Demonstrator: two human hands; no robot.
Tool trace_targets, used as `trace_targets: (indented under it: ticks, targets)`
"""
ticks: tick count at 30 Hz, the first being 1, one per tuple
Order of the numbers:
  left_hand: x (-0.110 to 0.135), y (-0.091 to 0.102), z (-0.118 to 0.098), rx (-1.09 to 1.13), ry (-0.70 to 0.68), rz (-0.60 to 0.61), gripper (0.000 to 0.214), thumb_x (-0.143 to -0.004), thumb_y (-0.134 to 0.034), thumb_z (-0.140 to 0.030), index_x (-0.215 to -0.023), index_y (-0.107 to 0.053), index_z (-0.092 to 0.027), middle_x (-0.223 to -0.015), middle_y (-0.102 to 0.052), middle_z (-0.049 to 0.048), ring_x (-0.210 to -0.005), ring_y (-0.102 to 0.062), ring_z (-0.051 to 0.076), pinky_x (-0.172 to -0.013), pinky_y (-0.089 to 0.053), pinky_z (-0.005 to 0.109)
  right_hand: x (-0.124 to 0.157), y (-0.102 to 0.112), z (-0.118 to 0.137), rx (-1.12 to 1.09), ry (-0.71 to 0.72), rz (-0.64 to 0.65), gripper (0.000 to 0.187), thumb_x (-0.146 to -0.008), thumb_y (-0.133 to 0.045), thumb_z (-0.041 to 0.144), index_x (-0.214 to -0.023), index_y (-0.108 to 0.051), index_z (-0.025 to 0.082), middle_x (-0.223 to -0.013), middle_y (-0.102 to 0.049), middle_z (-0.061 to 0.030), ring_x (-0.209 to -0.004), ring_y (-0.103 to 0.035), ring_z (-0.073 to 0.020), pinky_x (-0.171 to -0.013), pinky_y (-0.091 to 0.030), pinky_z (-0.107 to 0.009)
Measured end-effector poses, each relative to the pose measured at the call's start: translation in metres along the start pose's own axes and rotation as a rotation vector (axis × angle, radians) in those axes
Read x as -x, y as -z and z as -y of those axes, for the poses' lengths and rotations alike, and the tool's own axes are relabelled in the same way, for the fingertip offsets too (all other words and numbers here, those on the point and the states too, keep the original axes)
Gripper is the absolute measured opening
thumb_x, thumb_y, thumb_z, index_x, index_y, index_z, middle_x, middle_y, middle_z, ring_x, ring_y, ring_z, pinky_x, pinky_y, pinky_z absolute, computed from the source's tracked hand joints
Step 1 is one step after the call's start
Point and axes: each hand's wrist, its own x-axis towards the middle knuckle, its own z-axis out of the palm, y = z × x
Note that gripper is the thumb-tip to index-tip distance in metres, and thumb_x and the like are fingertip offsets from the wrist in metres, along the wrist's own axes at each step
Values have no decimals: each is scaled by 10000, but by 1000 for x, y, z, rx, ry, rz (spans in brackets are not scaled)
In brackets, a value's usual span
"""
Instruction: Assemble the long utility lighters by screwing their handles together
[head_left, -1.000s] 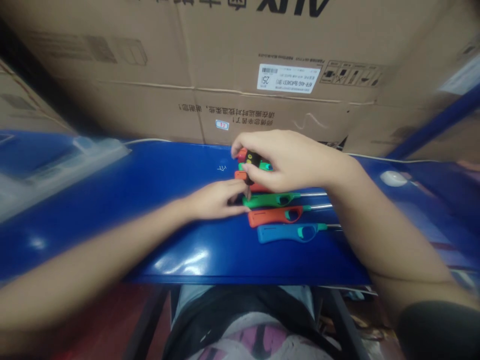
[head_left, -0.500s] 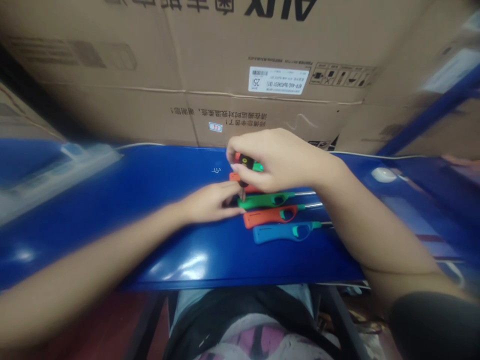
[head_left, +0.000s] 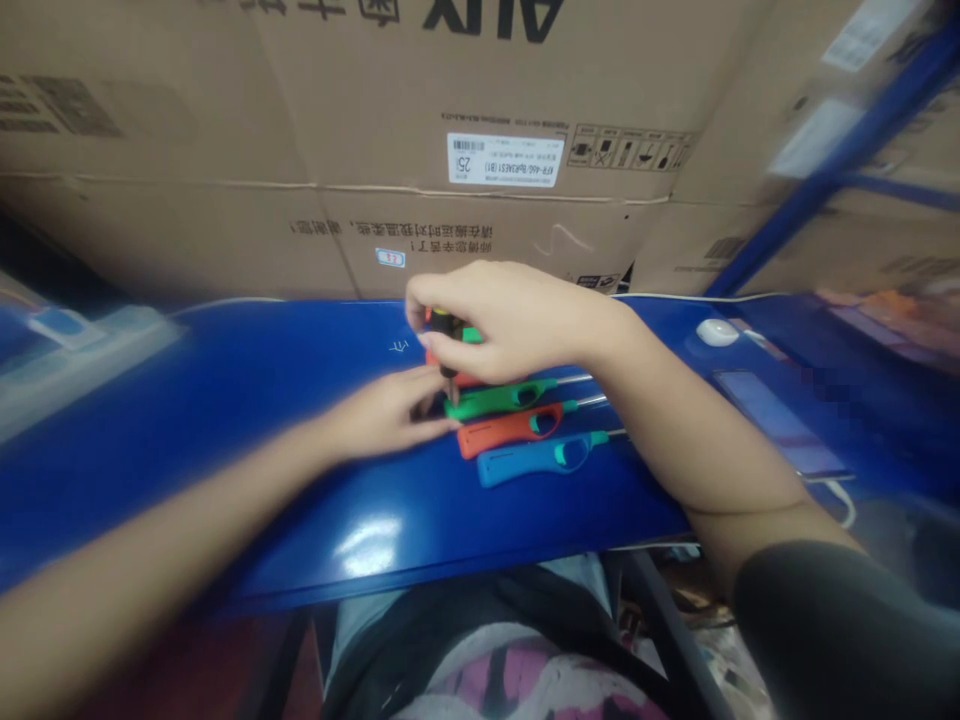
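Several long-nosed lighters lie side by side on the blue table (head_left: 225,400): a green one (head_left: 499,398), an orange one (head_left: 510,428) and a blue one (head_left: 536,457) nearest me, with more partly hidden under my right hand. My right hand (head_left: 510,320) is closed around a small black tool (head_left: 444,330) with a yellow mark, its thin tip pointing down at the lighters' handle ends. My left hand (head_left: 382,412) rests on the table with fingers together, pressing against the butt end of the green lighter.
Large cardboard boxes (head_left: 480,130) stand right behind the table. A white round object (head_left: 716,332) and a flat dark device (head_left: 765,410) with a cable lie at the right. A clear plastic tray (head_left: 75,350) sits at the left. A blue shelf post (head_left: 840,160) rises at the right.
The view has swung right, so everything has shifted left in the picture. Both hands keep the same hold over the lighters.
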Motion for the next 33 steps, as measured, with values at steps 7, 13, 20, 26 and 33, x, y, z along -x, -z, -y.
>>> trace_targets:
  ticks: [7, 13, 20, 26, 33]
  targets:
    - [0, 0, 1, -20, 11, 3, 279, -947, -617, -436, -1033, -647, -172, -726, -534, -15, -631, -510, 139, -597, -443, 248, -1, -2, 0, 46, 33, -5, 189, -976, -443, 275, -1085, -567, 183, -1080, -658, -69, -894, -573, -191, -754, -394, -314]
    - [1, -1, 0, -13, 31, 11, 323, -943, -622, -461, -1062, -641, -162, -743, -547, -10, -614, -506, 138, -573, -426, 250, -2, -1, 0, 18, -39, 13, 209, -973, -470, 319, -1059, -569, 156, -1016, -662, -88, -818, -555, -189, -706, -370, -312]
    - [1, 1, -1, 5, 44, 11, 316, -935, -634, -472, -1027, -643, -169, -750, -551, -9, -627, -517, 142, -585, -429, 255, 0, 1, -6, -31, -19, -13, 205, -948, -508, 322, -1016, -610, 157, -928, -681, -67, -766, -539, -173, -683, -349, -299]
    - [1, -2, 3, 18, 0, -14, 290, -939, -643, -443, -1049, -642, -175, -727, -541, -16, -625, -517, 138, -594, -446, 250, 0, 0, -4, -47, 11, -11, 199, -917, -531, 287, -1047, -609, 158, -967, -686, -72, -799, -548, -182, -695, -354, -302]
    - [1, -3, 3, 11, 0, -24, 296, -937, -644, -460, -997, -635, -171, -716, -544, -15, -614, -514, 137, -583, -442, 250, 1, 3, 0, -26, -29, 13, 213, -927, -504, 272, -1079, -601, 158, -1021, -677, -86, -833, -566, -196, -719, -363, -315]
